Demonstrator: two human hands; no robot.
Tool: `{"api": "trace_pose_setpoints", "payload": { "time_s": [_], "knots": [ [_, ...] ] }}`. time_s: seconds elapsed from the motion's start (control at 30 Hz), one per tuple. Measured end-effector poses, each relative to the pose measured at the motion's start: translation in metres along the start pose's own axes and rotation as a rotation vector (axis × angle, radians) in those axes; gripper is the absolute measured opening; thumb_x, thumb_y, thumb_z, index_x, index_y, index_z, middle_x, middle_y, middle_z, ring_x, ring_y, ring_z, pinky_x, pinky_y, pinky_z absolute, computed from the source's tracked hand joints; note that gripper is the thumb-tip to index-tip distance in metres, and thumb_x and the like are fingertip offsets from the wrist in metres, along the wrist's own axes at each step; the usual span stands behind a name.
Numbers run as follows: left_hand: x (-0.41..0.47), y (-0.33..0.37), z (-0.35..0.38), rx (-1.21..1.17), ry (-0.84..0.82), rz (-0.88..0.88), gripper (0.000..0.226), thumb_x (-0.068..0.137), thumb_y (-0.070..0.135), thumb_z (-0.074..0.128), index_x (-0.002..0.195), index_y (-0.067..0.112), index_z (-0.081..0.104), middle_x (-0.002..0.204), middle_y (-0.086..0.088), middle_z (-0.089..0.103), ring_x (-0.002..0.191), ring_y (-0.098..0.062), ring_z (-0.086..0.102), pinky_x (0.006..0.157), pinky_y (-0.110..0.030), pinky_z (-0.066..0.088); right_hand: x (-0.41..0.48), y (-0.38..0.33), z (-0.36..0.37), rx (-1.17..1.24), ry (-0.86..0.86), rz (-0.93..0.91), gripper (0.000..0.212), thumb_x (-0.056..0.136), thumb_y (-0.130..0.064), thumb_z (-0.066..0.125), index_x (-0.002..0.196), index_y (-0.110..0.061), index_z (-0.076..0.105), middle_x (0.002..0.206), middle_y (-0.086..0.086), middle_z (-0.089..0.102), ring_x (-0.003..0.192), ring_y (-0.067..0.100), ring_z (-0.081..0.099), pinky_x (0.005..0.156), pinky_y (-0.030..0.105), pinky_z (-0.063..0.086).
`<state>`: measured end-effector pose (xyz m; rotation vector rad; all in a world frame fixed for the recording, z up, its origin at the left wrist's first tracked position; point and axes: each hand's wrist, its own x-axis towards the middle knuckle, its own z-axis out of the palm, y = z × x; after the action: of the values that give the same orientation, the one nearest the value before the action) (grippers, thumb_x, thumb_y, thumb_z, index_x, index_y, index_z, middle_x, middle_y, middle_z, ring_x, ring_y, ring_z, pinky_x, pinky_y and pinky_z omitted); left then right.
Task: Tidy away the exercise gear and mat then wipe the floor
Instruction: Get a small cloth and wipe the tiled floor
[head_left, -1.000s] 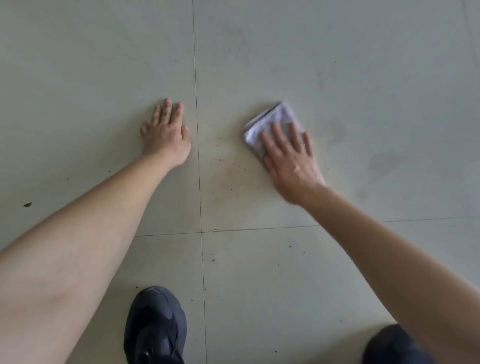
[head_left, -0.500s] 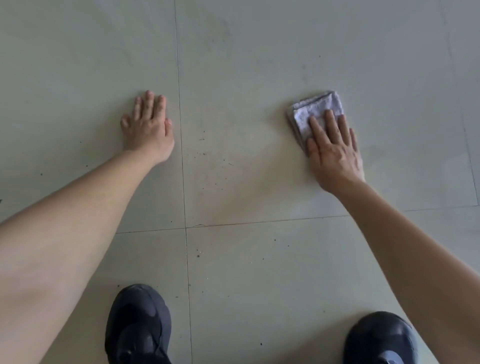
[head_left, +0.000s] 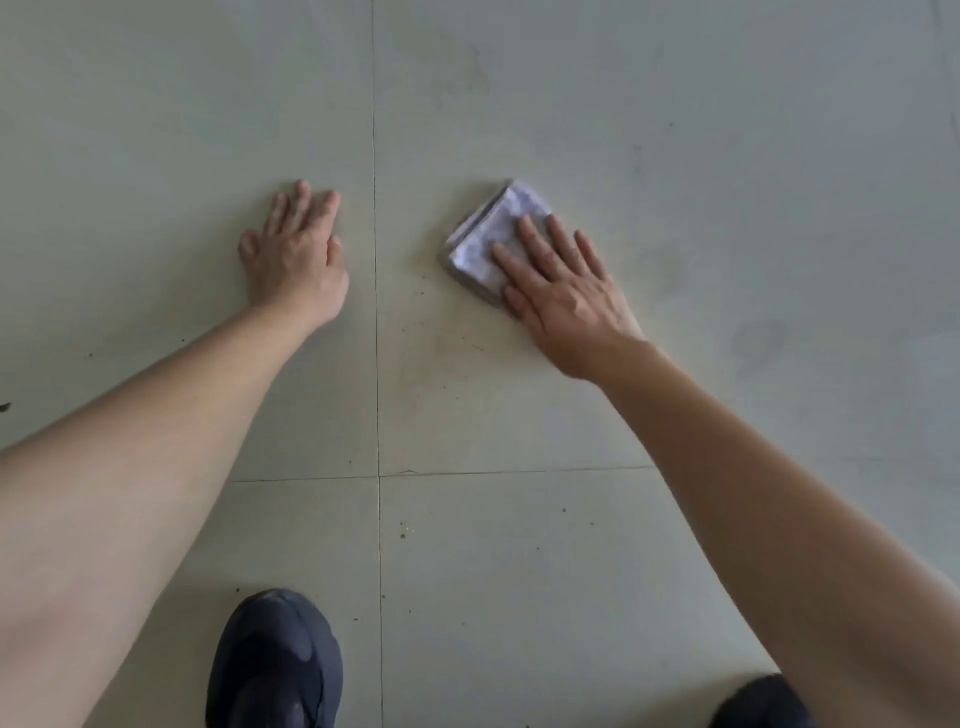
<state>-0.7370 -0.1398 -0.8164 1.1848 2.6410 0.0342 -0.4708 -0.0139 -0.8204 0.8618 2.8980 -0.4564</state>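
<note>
A folded white cloth lies flat on the pale tiled floor, right of the vertical grout line. My right hand presses down on its near right part, fingers spread flat over it. My left hand rests palm down on the floor left of the grout line, fingers together, holding nothing. No exercise gear or mat is in view.
Dark specks and a faint dirty patch mark the tile below the cloth. My dark left shoe stands at the bottom edge; part of my right shoe shows at the bottom right.
My right hand has slid the cloth back to the left, towards the grout line, after sweeping it right. My left hand stays planted on the floor.
</note>
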Motion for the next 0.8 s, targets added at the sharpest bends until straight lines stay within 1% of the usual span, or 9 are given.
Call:
{"api": "trace_pose_setpoints", "payload": {
  "time_s": [0.07,0.13,0.27,0.37,0.47,0.57,0.63,0.7,0.8],
  "knots": [
    [0.002,-0.001,-0.001,-0.009,-0.012,-0.012,0.054,0.101,0.018,0.035,0.153,0.028,0.028,0.165,0.000,0.014,0.151,-0.021,0.014,0.114,-0.049,0.018,0.032,0.005,-0.012,0.089,0.017,0.310,0.053,0.107,-0.043,0.020,0.159,-0.032,0.014,0.167,0.003,-0.002,0.154,0.028,-0.007,0.124,0.042,-0.002],
    [0.004,-0.003,-0.003,-0.011,-0.001,0.007,0.055,0.099,0.015,0.037,0.152,0.030,0.032,0.164,0.001,0.018,0.150,-0.020,0.018,0.114,-0.046,0.020,0.054,-0.016,-0.014,0.111,0.023,0.416,0.054,0.107,-0.039,0.019,0.159,-0.030,0.009,0.167,0.005,-0.008,0.153,0.031,-0.011,0.124,0.043,-0.005],
    [0.013,-0.006,-0.016,-0.081,0.077,-0.032,0.048,0.098,0.015,0.039,0.143,0.028,0.050,0.151,-0.005,0.045,0.136,-0.029,0.044,0.106,-0.043,0.037,0.047,-0.073,0.002,0.023,-0.062,-0.070,0.054,0.107,-0.032,0.026,0.159,-0.027,0.013,0.167,0.009,-0.001,0.153,0.035,-0.004,0.123,0.046,-0.002],
    [0.026,-0.001,-0.030,-0.145,0.187,-0.111,0.043,0.100,0.021,0.037,0.141,0.024,0.051,0.133,-0.015,0.061,0.116,-0.041,0.058,0.096,-0.043,0.043,0.036,-0.049,0.001,-0.012,-0.087,-0.298,0.053,0.105,-0.041,0.019,0.156,-0.029,0.026,0.166,0.004,0.014,0.154,0.028,0.006,0.125,0.040,0.003],
    [0.041,0.003,-0.031,-0.109,0.216,-0.037,0.045,0.101,0.019,0.036,0.146,0.020,0.043,0.149,-0.013,0.046,0.134,-0.033,0.045,0.107,-0.043,0.036,0.052,0.005,-0.015,-0.028,-0.051,-0.142,0.052,0.107,-0.041,0.024,0.157,-0.030,0.022,0.167,0.001,0.009,0.154,0.022,0.005,0.124,0.037,0.006],
    [0.067,0.004,-0.024,-0.019,0.130,0.043,0.048,0.103,0.025,0.033,0.151,0.019,0.033,0.162,-0.015,0.019,0.149,-0.030,0.019,0.115,-0.050,0.024,0.073,0.059,-0.037,0.043,0.081,0.379,0.053,0.106,-0.037,0.029,0.157,-0.026,0.022,0.167,0.007,0.005,0.154,0.027,0.004,0.123,0.039,0.008],
    [0.086,0.005,-0.017,0.030,0.054,0.029,0.052,0.105,0.032,0.027,0.155,0.023,0.020,0.165,-0.012,0.005,0.151,-0.028,0.007,0.117,-0.055,0.013,0.088,0.075,-0.043,0.089,0.100,0.613,0.055,0.106,-0.038,0.025,0.158,-0.026,0.018,0.167,0.007,0.002,0.154,0.029,0.000,0.125,0.042,0.005],
    [0.100,0.007,-0.008,0.028,0.043,0.005,0.055,0.105,0.036,0.023,0.157,0.025,0.012,0.165,-0.007,-0.002,0.152,-0.023,0.000,0.118,-0.057,0.006,0.105,0.061,-0.038,0.085,0.120,0.598,0.055,0.105,-0.036,0.026,0.158,-0.025,0.019,0.167,0.010,0.003,0.153,0.031,-0.001,0.124,0.042,0.002],
    [0.106,0.009,0.003,0.001,0.133,-0.011,0.054,0.105,0.035,0.022,0.157,0.026,0.014,0.166,-0.003,0.003,0.152,-0.019,0.002,0.119,-0.055,0.004,0.123,0.011,-0.019,0.041,0.115,0.208,0.053,0.106,-0.035,0.030,0.158,-0.027,0.023,0.166,0.009,0.005,0.153,0.032,0.001,0.123,0.040,0.000]
  ]
}}
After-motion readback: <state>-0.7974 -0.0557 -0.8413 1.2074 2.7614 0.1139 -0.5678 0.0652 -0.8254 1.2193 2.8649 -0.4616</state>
